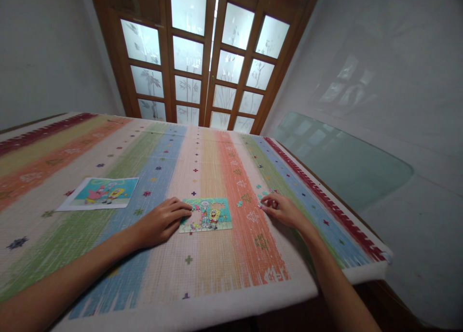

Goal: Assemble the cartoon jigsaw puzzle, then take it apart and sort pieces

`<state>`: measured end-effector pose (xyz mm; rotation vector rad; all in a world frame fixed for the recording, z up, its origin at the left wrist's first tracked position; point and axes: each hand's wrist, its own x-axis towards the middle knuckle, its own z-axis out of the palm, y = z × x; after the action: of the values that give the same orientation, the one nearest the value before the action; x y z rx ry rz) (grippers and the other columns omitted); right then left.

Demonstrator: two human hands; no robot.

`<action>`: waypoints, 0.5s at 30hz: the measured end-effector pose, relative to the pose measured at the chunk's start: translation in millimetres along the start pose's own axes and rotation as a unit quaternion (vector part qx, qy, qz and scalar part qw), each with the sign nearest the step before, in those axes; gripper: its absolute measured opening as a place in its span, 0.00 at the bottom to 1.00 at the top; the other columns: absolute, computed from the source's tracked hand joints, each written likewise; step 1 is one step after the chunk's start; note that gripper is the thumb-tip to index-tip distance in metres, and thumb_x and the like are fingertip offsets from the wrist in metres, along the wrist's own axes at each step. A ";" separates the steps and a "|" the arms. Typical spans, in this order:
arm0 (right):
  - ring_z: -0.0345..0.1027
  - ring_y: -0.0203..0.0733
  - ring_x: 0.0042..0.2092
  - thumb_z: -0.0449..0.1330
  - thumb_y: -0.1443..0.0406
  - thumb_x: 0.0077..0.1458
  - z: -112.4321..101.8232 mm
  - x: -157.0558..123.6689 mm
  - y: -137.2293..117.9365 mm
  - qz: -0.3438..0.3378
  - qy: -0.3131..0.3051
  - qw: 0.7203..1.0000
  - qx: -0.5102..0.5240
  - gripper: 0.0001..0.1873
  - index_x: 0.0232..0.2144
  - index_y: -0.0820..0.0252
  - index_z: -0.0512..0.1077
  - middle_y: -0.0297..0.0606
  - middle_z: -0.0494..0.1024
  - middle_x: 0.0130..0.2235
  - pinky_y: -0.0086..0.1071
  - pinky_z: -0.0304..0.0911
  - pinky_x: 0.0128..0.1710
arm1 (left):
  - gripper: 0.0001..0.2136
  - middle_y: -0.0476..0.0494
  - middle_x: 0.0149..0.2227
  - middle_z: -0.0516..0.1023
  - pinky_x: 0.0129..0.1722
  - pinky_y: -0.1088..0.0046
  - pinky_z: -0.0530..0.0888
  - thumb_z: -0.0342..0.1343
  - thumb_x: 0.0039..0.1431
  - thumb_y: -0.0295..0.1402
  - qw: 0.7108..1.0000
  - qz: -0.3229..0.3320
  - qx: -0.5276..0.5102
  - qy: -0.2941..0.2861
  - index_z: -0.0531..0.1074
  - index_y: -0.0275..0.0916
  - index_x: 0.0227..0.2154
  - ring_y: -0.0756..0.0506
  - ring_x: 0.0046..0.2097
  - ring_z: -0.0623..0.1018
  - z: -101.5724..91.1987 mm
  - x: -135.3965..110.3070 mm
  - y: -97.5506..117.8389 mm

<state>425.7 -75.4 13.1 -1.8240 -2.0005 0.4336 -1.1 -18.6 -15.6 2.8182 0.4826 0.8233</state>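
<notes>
Before wooden doors (167,81) with frosted panes, a partly filled puzzle (213,219) is laid on a striped-cloth-covered bench (210,269). Its left edge is touched by the left hand (167,221), fingers loosely extended; beside loose pieces (239,204), a small piece (259,205) is pinched by the right hand (284,210).

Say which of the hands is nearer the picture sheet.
Left. The left hand lies right of the picture sheet, at the puzzle; the right hand is farther right, past the puzzle.
</notes>
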 end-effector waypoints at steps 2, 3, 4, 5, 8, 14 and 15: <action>0.68 0.41 0.33 0.65 0.62 0.57 -1.3 3.3 -0.5 -0.013 -0.014 1.000 0.000 0.08 0.35 0.59 0.80 0.38 0.77 0.31 0.34 0.62 0.38 | 0.15 0.41 0.50 0.80 0.50 0.60 0.75 0.46 0.68 0.23 1.000 0.004 0.004 0.003 0.74 0.40 0.50 0.42 0.48 0.76 -0.1 0.3 0.1; 0.68 0.41 0.33 0.65 0.62 0.56 -2.2 5.1 -0.7 -0.017 -0.022 1.000 -0.002 0.07 0.34 0.59 0.80 0.38 0.77 0.31 0.34 0.62 0.38 | 0.15 0.41 0.50 0.80 0.50 0.60 0.75 0.46 0.69 0.23 1.000 0.006 0.005 0.005 0.73 0.40 0.50 0.42 0.48 0.76 -0.1 0.4 0.2; 0.68 0.41 0.33 0.65 0.63 0.55 -3.0 6.9 -1.0 -0.018 -0.028 0.999 -0.002 0.05 0.33 0.60 0.80 0.37 0.77 0.30 0.34 0.62 0.37 | 0.15 0.41 0.50 0.80 0.49 0.60 0.75 0.46 0.69 0.23 1.000 0.008 0.005 0.006 0.73 0.40 0.50 0.42 0.48 0.76 -0.1 0.6 0.3; 0.67 0.40 0.33 0.66 0.64 0.55 -3.6 8.6 -1.6 -0.012 -0.032 0.999 0.000 0.04 0.31 0.60 0.79 0.37 0.76 0.30 0.33 0.61 0.36 | 0.15 0.41 0.50 0.80 0.50 0.60 0.75 0.46 0.69 0.23 1.000 0.009 0.005 0.006 0.73 0.41 0.51 0.42 0.48 0.76 -0.1 0.7 0.3; 0.66 0.38 0.29 0.67 0.64 0.53 -3.7 13.4 -8.0 0.019 -0.053 0.998 0.036 0.06 0.28 0.60 0.75 0.36 0.76 0.27 0.31 0.58 0.31 | 0.15 0.42 0.50 0.80 0.50 0.61 0.74 0.47 0.69 0.22 1.000 0.009 -0.001 0.007 0.73 0.42 0.51 0.42 0.48 0.76 0.5 0.9 -0.2; 0.70 0.37 0.28 0.65 0.59 0.56 12.6 24.3 -56.5 -0.048 -0.103 0.971 0.210 0.10 0.35 0.59 0.73 0.36 0.79 0.29 0.30 0.62 0.30 | 0.15 0.41 0.51 0.79 0.50 0.61 0.73 0.47 0.68 0.22 1.000 0.012 -0.003 0.011 0.72 0.41 0.52 0.42 0.48 0.75 2.4 -0.1 -1.7; 0.70 0.37 0.30 0.66 0.60 0.57 18.0 26.8 -67.9 -0.077 -0.104 0.968 0.215 0.09 0.36 0.59 0.74 0.36 0.79 0.30 0.30 0.63 0.31 | 0.15 0.41 0.51 0.79 0.50 0.61 0.73 0.47 0.68 0.22 1.000 0.012 -0.002 0.010 0.72 0.41 0.52 0.42 0.49 0.75 2.4 -0.3 -1.6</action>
<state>356.0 -55.0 32.2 -1.3953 -1.9662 0.9602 -0.5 -17.4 -18.2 2.8207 0.4500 0.8558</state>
